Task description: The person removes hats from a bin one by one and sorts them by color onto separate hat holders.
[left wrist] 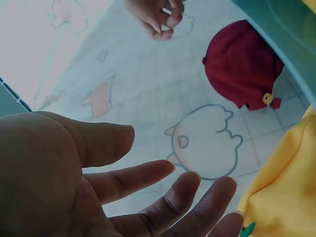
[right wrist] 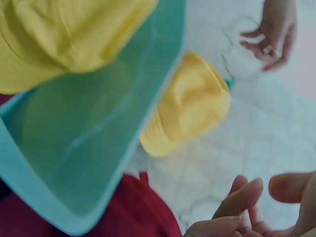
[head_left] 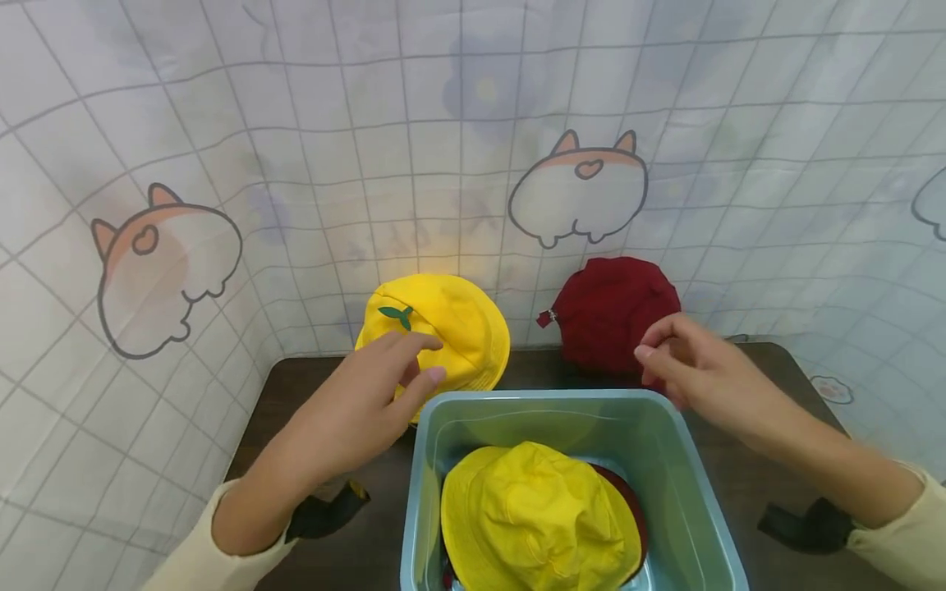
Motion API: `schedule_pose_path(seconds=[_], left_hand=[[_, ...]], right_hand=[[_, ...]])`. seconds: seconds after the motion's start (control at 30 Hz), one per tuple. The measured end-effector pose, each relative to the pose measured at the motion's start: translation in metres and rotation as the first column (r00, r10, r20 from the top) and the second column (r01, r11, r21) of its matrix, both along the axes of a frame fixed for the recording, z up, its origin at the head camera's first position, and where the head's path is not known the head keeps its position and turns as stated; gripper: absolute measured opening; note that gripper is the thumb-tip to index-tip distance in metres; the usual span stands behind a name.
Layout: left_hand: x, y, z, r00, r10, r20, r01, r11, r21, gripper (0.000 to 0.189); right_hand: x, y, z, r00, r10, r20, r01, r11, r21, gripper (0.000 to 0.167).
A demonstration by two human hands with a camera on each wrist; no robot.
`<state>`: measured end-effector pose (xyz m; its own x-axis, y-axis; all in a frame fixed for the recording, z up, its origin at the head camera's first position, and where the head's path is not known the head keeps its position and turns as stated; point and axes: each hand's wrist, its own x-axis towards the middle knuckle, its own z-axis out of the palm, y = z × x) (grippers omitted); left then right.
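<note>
One yellow hat [head_left: 461, 316] sits near the spread left hand [head_left: 365, 394], one red hat [head_left: 613, 304] near the narrowed, apparently empty right hand [head_left: 705, 373].

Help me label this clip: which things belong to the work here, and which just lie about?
Likely the job: blue-green tub, yellow hat inside, dark red item beneath that hat, yellow hat with green sprout, red hat.

Likely just surroundings: dark table, patterned backdrop.
</note>
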<state>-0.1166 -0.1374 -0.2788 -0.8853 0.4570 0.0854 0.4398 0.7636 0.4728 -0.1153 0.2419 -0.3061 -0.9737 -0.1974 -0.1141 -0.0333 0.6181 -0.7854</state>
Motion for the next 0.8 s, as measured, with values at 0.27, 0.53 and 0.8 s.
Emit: schedule_pose_path(seconds=[0.27,0.53,0.8], left_hand=[[0.030,-0.009,-0.055,0.990,0.115,0.088,-0.115,0.993,-0.001,0.041],[0.039,-0.015,-0.105,0.968,0.087,0.237,-0.129,0.977,0.168,0.059],[0.049,-0.008,-0.129,0.935,0.082,0.345,-0.165,0.962,0.219,0.076]], right_hand=[[0.020,-0.045,-0.023,0.939,0.335,-0.074,-0.329,0.941,0.080,0.028],[0.030,-0.068,-0.034,0.855,0.519,0.007,-0.502,0.823,0.264,0.052],[0.035,-0.077,-0.043,0.780,0.626,0.020,-0.513,0.620,0.594,0.063]])
